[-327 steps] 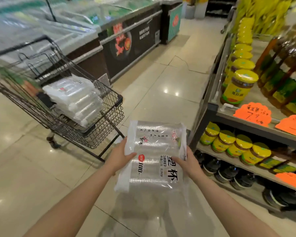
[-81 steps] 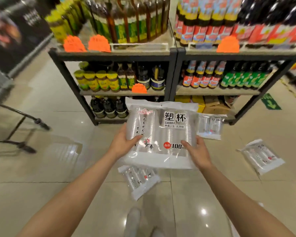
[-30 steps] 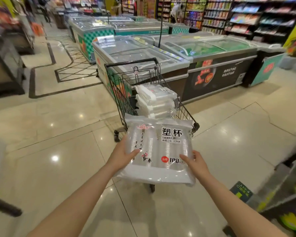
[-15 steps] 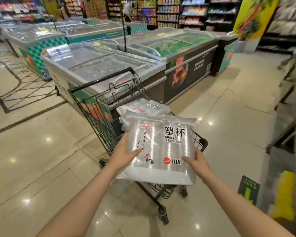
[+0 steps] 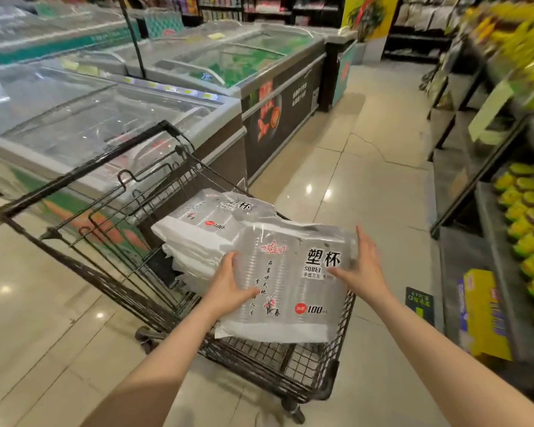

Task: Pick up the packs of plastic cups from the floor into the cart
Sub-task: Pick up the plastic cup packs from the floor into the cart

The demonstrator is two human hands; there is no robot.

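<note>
A clear pack of plastic cups (image 5: pixel 290 272) with black lettering hangs over the near end of the black wire cart (image 5: pixel 290 365). My left hand (image 5: pixel 228 288) grips its left edge, thumb on top. My right hand (image 5: pixel 364 269) rests against the right edge, fingers straight and pointing up, thumb lying on the pack. Behind the held pack, a stack of the same packs (image 5: pixel 204 223) lies inside the cart basket. The held pack hides the near side of that stack.
Glass-topped chest freezers (image 5: pixel 105 112) run along the left, just beyond the cart. On the right stands a dark shelf rack with yellow-green lidded jars (image 5: pixel 524 229) and a yellow box (image 5: pixel 484 312). Shiny tiled aisle floor (image 5: pixel 367 167) stretches ahead between them.
I have come closer to the cart and the pack has moved forward over its basket, against the stack. My right hand's fingers have straightened along the pack's edge.
</note>
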